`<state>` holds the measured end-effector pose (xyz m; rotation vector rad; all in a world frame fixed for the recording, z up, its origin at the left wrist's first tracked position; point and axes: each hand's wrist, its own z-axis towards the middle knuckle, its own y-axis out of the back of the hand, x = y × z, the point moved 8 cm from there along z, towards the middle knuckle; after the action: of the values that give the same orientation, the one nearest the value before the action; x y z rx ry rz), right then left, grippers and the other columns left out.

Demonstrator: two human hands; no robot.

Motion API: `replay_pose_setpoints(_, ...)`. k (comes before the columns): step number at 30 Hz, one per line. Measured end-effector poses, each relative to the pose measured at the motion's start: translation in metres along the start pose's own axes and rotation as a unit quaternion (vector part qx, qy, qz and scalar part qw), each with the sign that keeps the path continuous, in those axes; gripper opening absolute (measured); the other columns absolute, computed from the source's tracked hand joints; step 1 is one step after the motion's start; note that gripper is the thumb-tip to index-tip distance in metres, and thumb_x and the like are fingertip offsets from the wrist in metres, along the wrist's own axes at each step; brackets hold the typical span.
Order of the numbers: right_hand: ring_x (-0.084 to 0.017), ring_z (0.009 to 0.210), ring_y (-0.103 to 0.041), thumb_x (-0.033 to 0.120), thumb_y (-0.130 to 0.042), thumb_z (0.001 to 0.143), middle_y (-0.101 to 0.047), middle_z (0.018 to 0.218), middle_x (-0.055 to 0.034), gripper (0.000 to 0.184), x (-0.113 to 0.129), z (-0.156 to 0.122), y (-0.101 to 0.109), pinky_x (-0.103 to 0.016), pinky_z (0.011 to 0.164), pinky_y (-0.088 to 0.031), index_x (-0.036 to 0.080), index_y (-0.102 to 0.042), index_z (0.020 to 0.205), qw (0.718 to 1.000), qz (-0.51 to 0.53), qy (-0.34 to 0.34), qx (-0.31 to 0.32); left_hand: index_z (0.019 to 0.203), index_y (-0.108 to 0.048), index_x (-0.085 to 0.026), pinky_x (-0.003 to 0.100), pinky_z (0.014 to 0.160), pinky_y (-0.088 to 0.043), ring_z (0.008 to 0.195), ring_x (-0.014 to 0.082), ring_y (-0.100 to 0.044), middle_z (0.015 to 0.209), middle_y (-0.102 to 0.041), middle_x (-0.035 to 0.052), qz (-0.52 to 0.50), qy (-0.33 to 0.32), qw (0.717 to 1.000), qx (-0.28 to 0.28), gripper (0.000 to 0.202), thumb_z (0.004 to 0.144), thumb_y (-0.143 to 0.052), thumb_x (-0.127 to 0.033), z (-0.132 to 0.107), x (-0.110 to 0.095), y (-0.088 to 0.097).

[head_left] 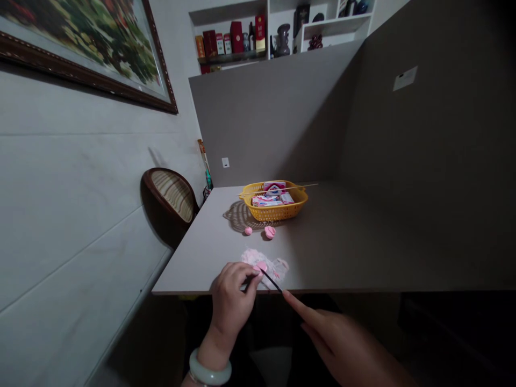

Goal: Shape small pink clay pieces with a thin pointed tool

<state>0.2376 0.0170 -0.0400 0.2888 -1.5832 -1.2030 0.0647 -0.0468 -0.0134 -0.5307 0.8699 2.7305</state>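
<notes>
My left hand (231,293), with a pale green bangle on the wrist, is closed in a pinch on a thin dark stick (271,280) near the table's front edge. A small pink piece (261,266) sits at the stick's upper end, by my fingertips. Just behind it lies a crumpled clear wrapper with pink print (276,267). My right hand (338,341) is below the table edge, its index finger stretched out and touching the stick's lower tip; it holds nothing.
A yellow basket (282,210) with small packets and a long wooden skewer (294,187) across it stands mid-table on a woven mat (237,216). Two pink pieces (269,231) lie in front. A round chair (169,201) stands left; grey partitions enclose the table.
</notes>
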Motion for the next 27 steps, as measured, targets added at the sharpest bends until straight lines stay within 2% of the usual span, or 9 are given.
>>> replay_pose_setpoints(2, -0.019, 0.096, -0.073, 0.011, -0.034, 0.093, -0.075, 0.114, -0.0103, 0.062, 0.002, 0.002, 0.002, -0.026, 0.079, -0.052, 0.028, -0.042, 0.152, 1.000, -0.010, -0.005, 0.001, 0.084, -0.067, -0.021, 0.035, 0.079, -0.053, 0.086, 0.0206, -0.067, 0.087, -0.073, 0.0045, 0.002, -0.002, 1.000, -0.002, 0.008, 0.091, -0.066, -0.024, 0.000, 0.000, 0.000)
replay_pose_setpoints(6, -0.019, 0.085, -0.074, 0.008, -0.037, 0.091, -0.078, 0.100, -0.0104, 0.065, 0.016, 0.027, 0.002, -0.023, 0.073, -0.051, 0.025, -0.040, 0.153, 0.999, -0.041, 0.020, -0.002, 0.085, -0.067, -0.021, 0.034, 0.079, -0.054, 0.086, 0.0202, -0.067, 0.087, -0.073, 0.0040, 0.009, -0.008, 1.000, -0.010, 0.005, 0.090, -0.067, -0.021, 0.001, -0.001, 0.001)
replay_pose_setpoints(8, -0.018, 0.083, -0.074, 0.009, -0.037, 0.091, -0.078, 0.098, -0.0102, 0.065, 0.017, 0.031, 0.002, -0.023, 0.072, -0.051, 0.025, -0.038, 0.154, 0.999, -0.041, 0.028, -0.001, 0.084, -0.067, -0.021, 0.034, 0.078, -0.054, 0.085, 0.0200, -0.067, 0.086, -0.073, 0.0039, 0.008, -0.010, 1.000, -0.012, 0.005, 0.090, -0.067, -0.021, 0.000, -0.002, 0.001)
replay_pose_setpoints(12, -0.019, 0.096, -0.073, 0.010, -0.035, 0.092, -0.075, 0.115, -0.0108, 0.062, 0.007, 0.011, 0.002, -0.026, 0.079, -0.052, 0.028, -0.043, 0.151, 1.000, -0.013, 0.014, -0.002, 0.083, -0.067, -0.021, 0.035, 0.078, -0.054, 0.085, 0.0205, -0.067, 0.086, -0.073, 0.0047, 0.004, -0.003, 1.000, -0.007, 0.007, 0.090, -0.067, -0.023, 0.000, -0.001, 0.001)
replay_pose_setpoints(14, -0.020, 0.098, -0.073, 0.010, -0.034, 0.092, -0.075, 0.116, -0.0105, 0.062, 0.004, 0.003, 0.002, -0.026, 0.080, -0.052, 0.028, -0.044, 0.151, 1.000, -0.006, 0.002, 0.005, 0.083, -0.067, -0.021, 0.035, 0.078, -0.054, 0.085, 0.0208, -0.067, 0.086, -0.073, 0.0048, 0.001, -0.002, 1.000, -0.003, 0.007, 0.090, -0.066, -0.023, 0.000, -0.001, 0.001)
replay_pose_setpoints(17, -0.020, 0.097, -0.073, 0.009, -0.034, 0.092, -0.074, 0.116, -0.0116, 0.063, 0.011, 0.012, 0.004, -0.027, 0.079, -0.052, 0.027, -0.041, 0.153, 1.000, -0.016, 0.011, -0.001, 0.084, -0.068, -0.022, 0.035, 0.079, -0.054, 0.085, 0.0205, -0.067, 0.086, -0.073, 0.0041, 0.004, -0.007, 1.000, -0.003, 0.006, 0.090, -0.066, -0.023, 0.002, -0.002, 0.001)
replay_pose_setpoints(21, -0.020, 0.085, -0.074, 0.009, -0.035, 0.093, -0.077, 0.102, -0.0116, 0.065, 0.019, 0.030, 0.004, -0.025, 0.073, -0.052, 0.025, -0.036, 0.155, 0.998, -0.050, 0.040, -0.012, 0.083, -0.067, -0.021, 0.034, 0.077, -0.055, 0.084, 0.0204, -0.068, 0.085, -0.073, 0.0044, 0.013, -0.012, 1.000, -0.014, 0.009, 0.091, -0.065, -0.025, 0.003, -0.003, 0.002)
replay_pose_setpoints(25, -0.019, 0.099, -0.072, 0.009, -0.035, 0.091, -0.074, 0.117, -0.0104, 0.063, 0.008, 0.014, 0.003, -0.027, 0.082, -0.052, 0.027, -0.044, 0.151, 1.000, -0.010, 0.009, -0.001, 0.083, -0.067, -0.021, 0.035, 0.078, -0.054, 0.086, 0.0205, -0.067, 0.086, -0.073, 0.0047, 0.004, -0.004, 1.000, -0.005, 0.009, 0.091, -0.065, -0.025, 0.001, -0.001, 0.000)
replay_pose_setpoints(27, -0.019, 0.100, -0.072, 0.010, -0.034, 0.092, -0.074, 0.118, -0.0098, 0.061, 0.003, 0.006, 0.002, -0.026, 0.081, -0.052, 0.027, -0.046, 0.150, 1.000, 0.002, -0.005, 0.009, 0.084, -0.067, -0.021, 0.035, 0.079, -0.054, 0.086, 0.0205, -0.067, 0.086, -0.073, 0.0044, 0.000, -0.003, 1.000, 0.001, 0.008, 0.091, -0.066, -0.024, 0.001, -0.001, 0.000)
